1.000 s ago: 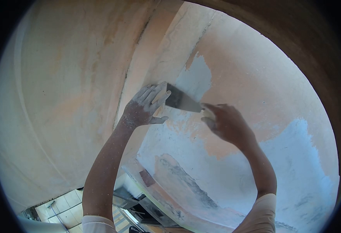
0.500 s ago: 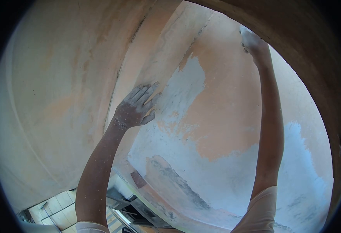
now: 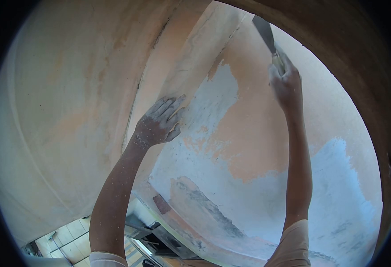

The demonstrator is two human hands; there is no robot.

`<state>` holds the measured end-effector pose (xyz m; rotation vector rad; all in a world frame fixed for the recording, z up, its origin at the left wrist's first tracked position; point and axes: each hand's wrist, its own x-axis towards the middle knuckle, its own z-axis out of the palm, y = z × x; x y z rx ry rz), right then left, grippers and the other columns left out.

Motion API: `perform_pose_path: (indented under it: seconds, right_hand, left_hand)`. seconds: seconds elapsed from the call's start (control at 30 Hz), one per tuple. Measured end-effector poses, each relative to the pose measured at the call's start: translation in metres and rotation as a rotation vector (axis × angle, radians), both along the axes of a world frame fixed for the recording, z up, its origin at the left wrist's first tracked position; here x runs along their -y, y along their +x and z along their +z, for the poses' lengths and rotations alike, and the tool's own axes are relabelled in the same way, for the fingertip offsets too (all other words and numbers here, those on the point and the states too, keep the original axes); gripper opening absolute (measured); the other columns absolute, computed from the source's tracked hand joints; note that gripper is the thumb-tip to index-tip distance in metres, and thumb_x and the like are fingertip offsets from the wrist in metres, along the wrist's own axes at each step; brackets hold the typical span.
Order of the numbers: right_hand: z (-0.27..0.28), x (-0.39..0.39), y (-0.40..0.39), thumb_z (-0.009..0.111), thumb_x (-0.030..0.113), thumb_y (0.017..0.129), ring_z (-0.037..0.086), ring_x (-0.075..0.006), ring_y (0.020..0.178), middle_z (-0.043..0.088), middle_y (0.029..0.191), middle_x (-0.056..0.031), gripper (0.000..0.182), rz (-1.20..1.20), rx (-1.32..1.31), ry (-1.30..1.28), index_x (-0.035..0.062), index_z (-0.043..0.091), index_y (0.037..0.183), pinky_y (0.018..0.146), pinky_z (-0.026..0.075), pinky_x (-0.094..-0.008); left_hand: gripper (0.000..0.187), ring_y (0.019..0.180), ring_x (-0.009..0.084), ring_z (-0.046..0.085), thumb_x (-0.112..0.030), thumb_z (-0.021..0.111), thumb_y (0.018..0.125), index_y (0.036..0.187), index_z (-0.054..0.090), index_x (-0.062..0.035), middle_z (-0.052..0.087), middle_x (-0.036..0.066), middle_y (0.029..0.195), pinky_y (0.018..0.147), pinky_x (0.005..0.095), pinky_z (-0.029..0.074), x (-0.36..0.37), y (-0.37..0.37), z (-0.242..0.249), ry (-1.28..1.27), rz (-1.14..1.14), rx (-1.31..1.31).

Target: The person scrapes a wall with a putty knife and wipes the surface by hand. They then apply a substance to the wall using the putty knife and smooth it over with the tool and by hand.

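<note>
My right hand point(image 3: 286, 80) is raised high at the upper right, fingers wrapped round the handle of a putty knife point(image 3: 263, 32). The knife's flat dark blade points up and left, overlapping the top of the painted wall point(image 3: 257, 111). Dust covers my left hand point(image 3: 160, 120), which rests open against the wall left of centre, fingers stretched up and right. Close to its fingertips is a bare pale patch point(image 3: 213, 93) where the orange-beige paint is gone. A wider whitish patch point(image 3: 253, 204) spreads below between my arms.
A dark curved rim point(image 3: 360, 49) arcs over the top and right. Long cracks point(image 3: 139, 82) run down the surface at left. At the lower left lie pale floor tiles point(image 3: 73, 236), and a dark frame-like object point(image 3: 164, 242) stands under the wall's lower edge.
My right hand has come down and slightly left, and the putty knife's blade now shows. My left hand stays nearly in place on the wall.
</note>
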<state>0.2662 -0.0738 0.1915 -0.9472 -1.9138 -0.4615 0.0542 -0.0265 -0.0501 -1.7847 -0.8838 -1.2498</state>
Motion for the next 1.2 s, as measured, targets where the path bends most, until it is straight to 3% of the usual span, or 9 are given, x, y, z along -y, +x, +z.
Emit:
perform_pose_path:
  seconds: [0.07, 0.37, 0.57, 0.67, 0.9, 0.97, 1.03, 1.13, 1.2]
  right_hand:
    - [0.023, -0.043, -0.001, 0.048, 0.005, 0.083, 0.061, -0.0391, 0.079, 0.061, 0.093, -0.0248, 0.042, -0.091, 0.220, 0.498, -0.0008, 0.052, 0.125, 0.073, 0.050, -0.0440]
    - [-0.084, -0.008, 0.024, 0.054, 0.004, 0.085, 0.064, -0.0319, 0.077, 0.062, 0.085, -0.0234, 0.042, 0.100, 0.403, 0.058, 0.0017, 0.052, 0.127, 0.068, 0.050, -0.0408]
    - [-0.013, -0.011, -0.014, 0.052, 0.011, 0.089, 0.064, -0.0347, 0.067, 0.065, 0.082, -0.0241, 0.035, -0.071, -0.003, 0.139, -0.0024, 0.056, 0.122, 0.065, 0.050, -0.0423]
    - [-0.007, -0.058, -0.029, 0.050, 0.013, 0.090, 0.063, -0.0376, 0.068, 0.063, 0.079, -0.0244, 0.036, -0.057, 0.119, 0.307, -0.0035, 0.053, 0.123, 0.065, 0.050, -0.0447]
    - [-0.139, -0.020, 0.000, 0.056, 0.014, 0.089, 0.064, -0.0372, 0.087, 0.063, 0.100, -0.0267, 0.040, 0.037, 0.129, -0.133, 0.0009, 0.052, 0.126, 0.073, 0.052, -0.0413]
    - [-0.111, 0.006, 0.009, 0.058, 0.014, 0.088, 0.067, -0.0288, 0.085, 0.064, 0.104, -0.0248, 0.037, 0.034, -0.016, -0.317, -0.0001, 0.057, 0.122, 0.071, 0.052, -0.0352]
    - [-0.073, -0.029, 0.014, 0.055, 0.012, 0.090, 0.064, -0.0222, 0.064, 0.067, 0.088, -0.0213, 0.035, 0.119, 0.017, 0.284, -0.0034, 0.055, 0.121, 0.058, 0.048, -0.0325]
    - [-0.007, -0.025, -0.023, 0.052, 0.013, 0.088, 0.065, -0.0349, 0.067, 0.063, 0.080, -0.0257, 0.035, -0.062, -0.028, 0.080, -0.0049, 0.056, 0.118, 0.061, 0.049, -0.0410]
    - [-0.009, -0.050, -0.027, 0.053, 0.014, 0.088, 0.064, -0.0370, 0.069, 0.063, 0.080, -0.0260, 0.035, -0.019, 0.032, 0.209, -0.0041, 0.056, 0.118, 0.062, 0.049, -0.0407]
  left_hand:
    - [0.040, 0.109, 0.0292, 0.056, -0.018, 0.063, 0.070, 0.107, 0.059, -0.0040, 0.052, 0.014, 0.130, 0.097, 0.0413, 0.044, -0.001, -0.001, 0.001, 0.005, -0.009, -0.001]
    - [0.037, 0.108, 0.0300, 0.056, -0.018, 0.063, 0.070, 0.104, 0.059, -0.0036, 0.052, 0.013, 0.130, 0.097, 0.0415, 0.045, -0.001, -0.001, 0.001, 0.017, -0.047, 0.022]
    - [0.033, 0.108, 0.0303, 0.056, -0.017, 0.064, 0.068, 0.098, 0.059, -0.0029, 0.053, 0.013, 0.129, 0.097, 0.0419, 0.045, 0.000, -0.001, 0.000, 0.017, -0.046, 0.033]
    - [0.032, 0.108, 0.0302, 0.056, -0.016, 0.065, 0.068, 0.097, 0.059, -0.0027, 0.054, 0.013, 0.128, 0.097, 0.0420, 0.045, 0.001, -0.002, 0.000, -0.002, -0.060, 0.017]
    - [0.029, 0.108, 0.0303, 0.056, -0.016, 0.064, 0.068, 0.093, 0.059, -0.0022, 0.054, 0.013, 0.127, 0.096, 0.0419, 0.045, -0.001, 0.000, -0.001, 0.023, -0.056, 0.031]
    - [0.028, 0.108, 0.0304, 0.056, -0.016, 0.064, 0.069, 0.092, 0.059, -0.0020, 0.055, 0.013, 0.127, 0.096, 0.0420, 0.045, 0.001, -0.001, 0.000, -0.001, -0.052, 0.038]
    - [0.027, 0.107, 0.0306, 0.056, -0.016, 0.064, 0.069, 0.092, 0.059, -0.0020, 0.055, 0.014, 0.127, 0.096, 0.0422, 0.045, -0.003, -0.003, -0.001, 0.017, -0.056, 0.043]
    - [0.027, 0.106, 0.0306, 0.057, -0.016, 0.064, 0.069, 0.091, 0.059, -0.0020, 0.054, 0.014, 0.127, 0.096, 0.0422, 0.045, -0.001, -0.001, -0.001, 0.017, -0.063, 0.036]
    - [0.026, 0.106, 0.0306, 0.057, -0.015, 0.064, 0.069, 0.091, 0.059, -0.0019, 0.054, 0.014, 0.127, 0.096, 0.0422, 0.045, 0.000, -0.002, 0.000, 0.010, -0.063, 0.027]
